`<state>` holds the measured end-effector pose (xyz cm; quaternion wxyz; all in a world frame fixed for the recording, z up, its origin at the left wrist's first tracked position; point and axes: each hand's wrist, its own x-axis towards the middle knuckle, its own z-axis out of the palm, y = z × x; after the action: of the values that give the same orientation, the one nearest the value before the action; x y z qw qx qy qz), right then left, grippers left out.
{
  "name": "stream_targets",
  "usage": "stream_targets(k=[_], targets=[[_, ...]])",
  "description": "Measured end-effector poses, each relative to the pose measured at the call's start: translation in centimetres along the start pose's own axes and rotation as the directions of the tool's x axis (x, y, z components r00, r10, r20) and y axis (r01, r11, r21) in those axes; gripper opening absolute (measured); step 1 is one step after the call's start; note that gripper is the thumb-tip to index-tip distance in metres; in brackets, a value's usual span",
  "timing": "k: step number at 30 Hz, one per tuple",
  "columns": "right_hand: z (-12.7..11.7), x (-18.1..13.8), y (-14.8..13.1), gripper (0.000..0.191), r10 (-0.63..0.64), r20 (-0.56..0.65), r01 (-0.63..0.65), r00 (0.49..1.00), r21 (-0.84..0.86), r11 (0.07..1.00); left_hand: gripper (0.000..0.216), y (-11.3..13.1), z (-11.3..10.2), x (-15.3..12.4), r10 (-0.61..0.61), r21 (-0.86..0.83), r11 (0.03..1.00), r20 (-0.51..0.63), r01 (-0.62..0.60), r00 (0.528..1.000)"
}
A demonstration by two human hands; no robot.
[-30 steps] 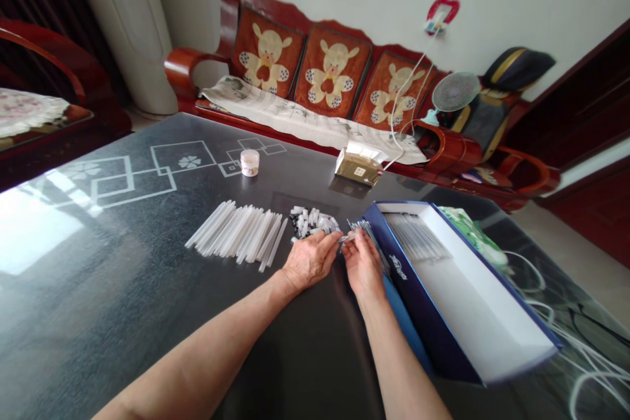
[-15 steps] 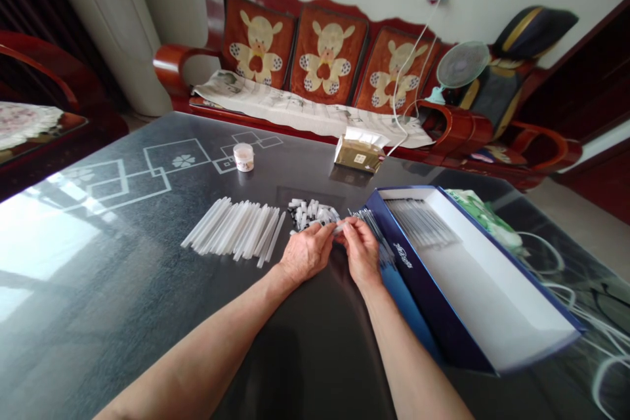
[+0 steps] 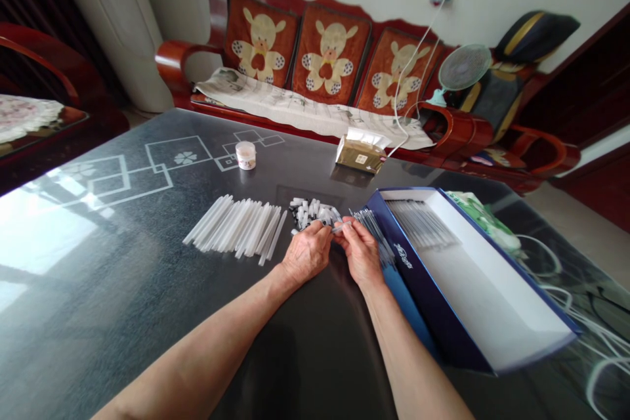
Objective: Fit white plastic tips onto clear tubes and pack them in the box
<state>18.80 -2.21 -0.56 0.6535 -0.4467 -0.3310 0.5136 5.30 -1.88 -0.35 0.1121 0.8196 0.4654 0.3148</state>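
Two hands meet over the middle of the dark glossy table (image 3: 123,289), fingertips almost nose to nose. The left hand (image 3: 308,252) lies knuckles up with its fingers curled in, nipping one end of a slim clear plastic piece (image 3: 341,228). The right hand (image 3: 363,252) pinches the other end between thumb and forefinger. That little piece sits just above the tabletop, right between the two hands, too small to make out in detail.

Just beyond the left hand lies a heap of small white and black caps (image 3: 315,212), close to its fingertips. Further left, a row of white translucent tubes (image 3: 236,228) lies side by side, flat on the table. Beside the right hand, a fan of thin clear refills (image 3: 373,226) leans against the long dark blue cardboard box (image 3: 418,292). The box is white inside, with more thin rods at its far end. Behind it peeks a green and white bag (image 3: 485,222), and white cords (image 3: 585,335) loop at the table's right edge.

Farther back stand a small round white jar (image 3: 245,155) and a gold tissue pack (image 3: 359,156). Past the table sits a red wooden sofa (image 3: 182,62).
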Motion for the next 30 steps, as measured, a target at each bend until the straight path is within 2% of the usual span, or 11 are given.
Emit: stream_targets(k=[22, 26, 30], targets=[[0.4, -0.4, -0.6, 0.037, 0.087, -0.065, -0.091, 0.994, -0.061, 0.994, 0.022, 0.2, 0.3, -0.2, 0.034, 0.156, 0.987, 0.048, -0.041, 0.998], [0.5, -0.4, 0.8, 0.034, -0.036, -0.083, 0.031, 0.996, -0.054, 0.998, 0.023, 0.3, 0.5, -0.2, 0.036, 0.138, 0.99, 0.034, -0.04, 0.999], [0.1, -0.2, 2.1, 0.035, -0.188, -0.118, 0.165, 0.975, -0.182, 0.969, 0.026, 0.6, 0.3, -0.2, 0.03, 0.13, 0.991, 0.031, -0.034, 0.999]])
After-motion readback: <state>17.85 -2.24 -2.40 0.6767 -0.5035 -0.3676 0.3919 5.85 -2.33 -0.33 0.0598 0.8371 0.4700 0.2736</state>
